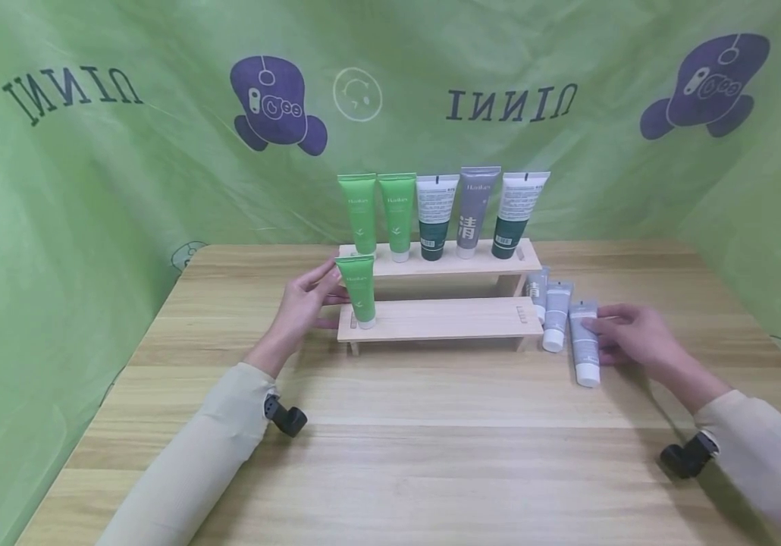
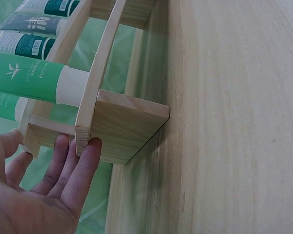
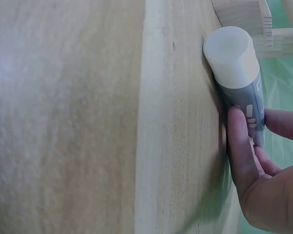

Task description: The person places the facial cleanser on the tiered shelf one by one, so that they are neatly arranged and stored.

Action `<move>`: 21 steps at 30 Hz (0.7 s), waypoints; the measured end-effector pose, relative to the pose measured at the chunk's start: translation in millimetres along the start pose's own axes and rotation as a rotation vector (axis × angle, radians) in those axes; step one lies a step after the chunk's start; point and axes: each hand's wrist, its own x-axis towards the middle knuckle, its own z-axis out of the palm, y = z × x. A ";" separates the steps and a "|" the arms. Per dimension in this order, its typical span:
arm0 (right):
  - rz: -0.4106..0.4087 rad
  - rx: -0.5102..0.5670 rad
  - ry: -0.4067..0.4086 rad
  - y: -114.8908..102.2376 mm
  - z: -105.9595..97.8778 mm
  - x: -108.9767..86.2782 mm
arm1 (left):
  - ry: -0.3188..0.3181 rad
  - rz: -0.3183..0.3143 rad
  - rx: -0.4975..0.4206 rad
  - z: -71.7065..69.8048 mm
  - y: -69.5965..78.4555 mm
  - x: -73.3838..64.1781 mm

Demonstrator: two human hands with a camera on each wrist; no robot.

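At the stand's left end, my left hand (image 1: 305, 299) has its fingertips against the wooden two-tier display stand (image 1: 438, 321); in the left wrist view, extended fingers (image 2: 83, 170) touch the lower shelf's end and the thumb lies by the upper shelf. A green squeeze tube (image 1: 359, 290) stands cap-down on the lower shelf's left end. Right of the stand, my right hand (image 1: 636, 334) pinches a grey squeeze tube (image 1: 584, 345) with a white cap (image 3: 230, 48), lying on the table. Left of it, two more grey tubes (image 1: 557, 315) lean or lie beside the stand; their exact support is unclear.
The upper shelf bears a row of upright tubes: two green ones (image 1: 399, 214), two white-and-dark-green ones (image 1: 437, 216) and a grey one (image 1: 476, 211) between these. Behind the wooden table (image 1: 397, 455) hangs a green printed cloth (image 1: 390, 45), which also covers both sides.
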 end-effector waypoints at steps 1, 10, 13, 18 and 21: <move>0.001 0.006 -0.001 0.4 -0.2 -0.4 | 0.002 -0.002 -0.001 0.1 -0.2 0.2; -0.012 0.073 -0.012 4.6 -1.8 -6.6 | 0.001 -0.005 0.019 0.6 -2.0 -0.3; -0.015 0.119 -0.014 5.0 -2.3 -9.2 | 0.000 -0.004 0.013 0.7 -1.7 -0.7; -0.027 0.156 -0.005 3.4 -3.1 -13.4 | 0.001 -0.007 0.003 1.1 -0.2 -0.9; -0.047 0.167 0.001 1.0 -2.2 -15.7 | 0.003 -0.005 0.008 0.7 0.9 -1.0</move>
